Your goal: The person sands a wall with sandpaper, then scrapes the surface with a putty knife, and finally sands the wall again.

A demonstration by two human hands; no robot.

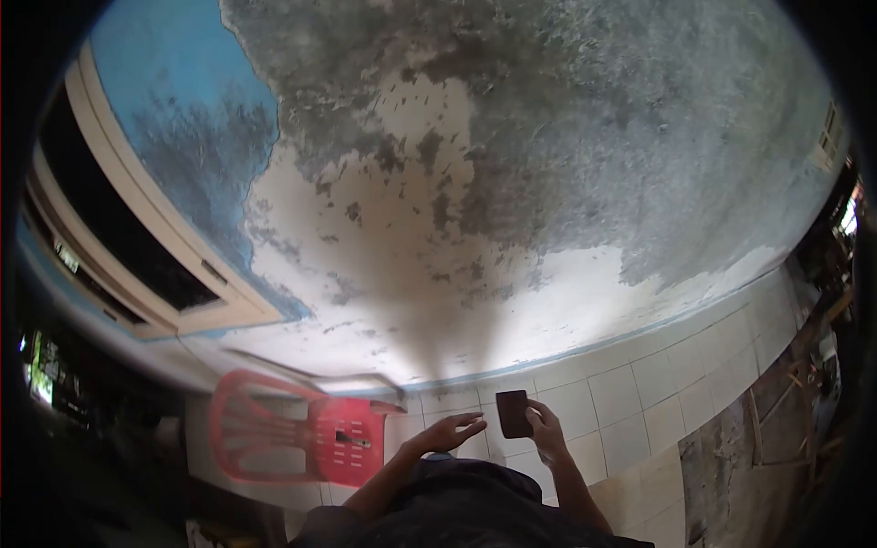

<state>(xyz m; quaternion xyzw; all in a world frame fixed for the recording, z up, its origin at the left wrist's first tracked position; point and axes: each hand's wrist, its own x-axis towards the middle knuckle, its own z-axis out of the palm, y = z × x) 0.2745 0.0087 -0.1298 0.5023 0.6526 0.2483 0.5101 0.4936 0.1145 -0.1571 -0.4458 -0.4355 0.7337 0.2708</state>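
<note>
My right hand (545, 431) grips a flat, dark brown rectangular pad (514, 416) by its edge, near the patchy wall (438, 201) — left hand (452, 429) unclenched, just beside the pad. Red plastic chair (329, 420) to my left — small object (353, 440) on its seat.

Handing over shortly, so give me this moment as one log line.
right hand: holds brown pad | left hand: empty, open | wall: blue, gray and white patches | chair: red, small item on it
</note>
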